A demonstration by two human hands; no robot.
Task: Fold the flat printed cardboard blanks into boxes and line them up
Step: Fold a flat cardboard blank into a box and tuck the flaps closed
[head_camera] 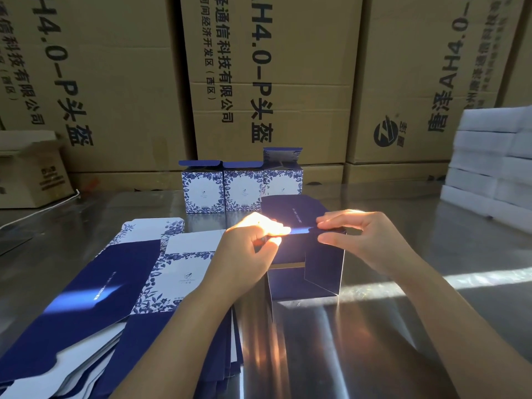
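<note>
In the head view, the left hand and the right hand meet over a half-folded box. The box is dark blue and stands on the shiny metal counter, a little right of centre. Each hand's grip pinches the box's top edge: the left thumb and fingers curl onto its left end, and the right thumb and forefinger close on its right end. A dark flap rises just behind them. A bar of sunlight falls across the left knuckles and the counter. The box's near right panel stands swung outward, showing a pale cut edge. To the left lies a stack of flat blanks, fanned out, blue and white with a leaf print; the left forearm crosses above its right edge. Behind the hands three folded boxes stand in a row, touching side by side. The rightmost has its lid flap upright and the other two have theirs roughly level. The held box sits just in front of the rightmost one. Farther back rises a wall of big brown cartons with black print. A small open carton sits at the far left and a stack of white boxes at the far right.
</note>
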